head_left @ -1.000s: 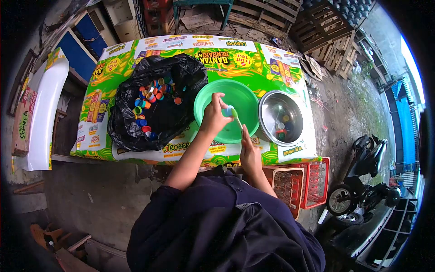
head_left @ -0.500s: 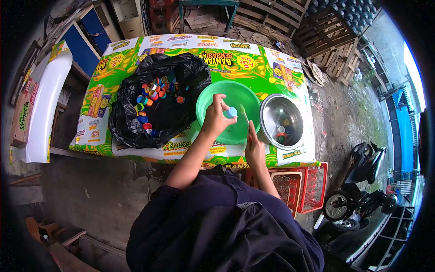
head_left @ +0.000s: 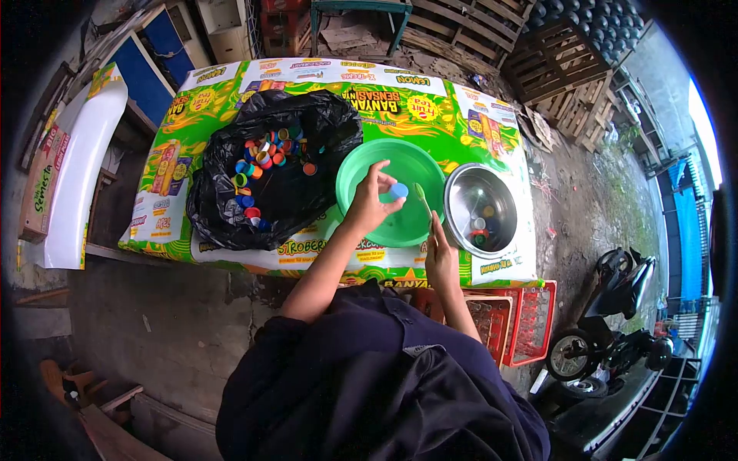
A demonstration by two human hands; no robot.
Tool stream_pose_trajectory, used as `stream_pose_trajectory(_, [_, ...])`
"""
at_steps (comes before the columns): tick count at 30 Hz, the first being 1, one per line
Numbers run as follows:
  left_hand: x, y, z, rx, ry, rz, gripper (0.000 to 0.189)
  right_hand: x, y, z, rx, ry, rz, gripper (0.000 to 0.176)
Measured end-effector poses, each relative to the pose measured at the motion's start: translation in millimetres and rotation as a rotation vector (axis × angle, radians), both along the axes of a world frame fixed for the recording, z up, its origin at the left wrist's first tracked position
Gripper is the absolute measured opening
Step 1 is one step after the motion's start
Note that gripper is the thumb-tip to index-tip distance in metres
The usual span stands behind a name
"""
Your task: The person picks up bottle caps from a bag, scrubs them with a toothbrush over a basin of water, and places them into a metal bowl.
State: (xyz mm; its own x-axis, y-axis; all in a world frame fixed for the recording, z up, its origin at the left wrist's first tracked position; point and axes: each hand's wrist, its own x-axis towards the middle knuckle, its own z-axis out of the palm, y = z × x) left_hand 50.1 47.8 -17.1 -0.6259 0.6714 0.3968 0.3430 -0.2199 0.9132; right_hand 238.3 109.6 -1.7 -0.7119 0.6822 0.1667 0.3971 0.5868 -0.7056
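Head view: left hand (head_left: pixel 372 203) pinching blue cap (head_left: pixel 398 190), right hand (head_left: pixel 441 257) pinching toothbrush (head_left: pixel 423 198), both forearms angled forward.

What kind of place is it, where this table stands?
Probably a storage yard or workshop corner: wooden pallets, red crates holding bottles, and a parked motorcycle surround the table.

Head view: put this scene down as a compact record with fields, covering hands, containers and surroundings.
Left hand: pinches a light-blue cap
Right hand: grips a slim brush, its green head close to the cap, a gap between
Under the cap: green basin
Left of basin: open black plastic bag holding many colored caps
Right of basin: metal bowl with a few caps inside
Surface: table under a printed green-and-white cover
Nearby: red crate, motorbike
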Motion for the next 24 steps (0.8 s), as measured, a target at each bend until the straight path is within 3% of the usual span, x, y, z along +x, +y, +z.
stream_pose_trajectory(3, [-1.8,7.2,-26.8,-0.063,-0.011,-0.005,0.052,-4.9,-0.5,0.5,-0.078,-0.082,0.014,0.049])
stream_pose_trajectory(6, [-5.6,4.6,-33.6,-0.273,0.340,0.025,0.036,-8.1,-1.0,-0.9,-0.114,-0.088,0.002,0.045])
stream_pose_trajectory(8, [-17.3,10.0,-24.1,-0.349,0.320,-0.007,0.033,-8.8,0.4,9.4,-0.139,-0.147,-0.039,0.044])
stream_pose_trajectory(12, [-48.4,18.4,74.4,-0.455,0.213,-0.175,0.033,-5.5,12.3,17.5,-0.009,-0.018,-0.055,0.043])
stream_pose_trajectory(15, [-55.5,19.0,109.1,-0.293,0.028,-0.298,0.034,1.6,21.6,15.6,0.021,-0.018,-0.047,0.042])
stream_pose_trajectory(18, [-61.6,36.5,43.3,-0.216,-0.062,-0.402,0.033,4.0,18.1,27.7,-0.065,-0.081,-0.067,0.042])
stream_pose_trajectory(19, [-52.1,25.8,39.3,-0.766,0.626,-0.157,0.035,2.4,14.1,36.1,-0.121,-0.113,-0.078,0.042])
stream_pose_trajectory(20, [-46.9,20.8,30.3,-0.791,0.554,-0.165,0.036,3.3,12.0,40.3,-0.175,-0.150,-0.088,0.042])
stream_pose_trajectory(22, [-46.1,25.3,2.8,-0.825,0.421,-0.171,0.041,8.5,19.2,9.6,0.170,0.006,-0.037,0.045])
stream_pose_trajectory(24, [-42.4,31.1,-34.1,-0.593,0.015,-0.178,0.043,6.0,12.6,12.5,0.168,0.064,-0.054,0.047])
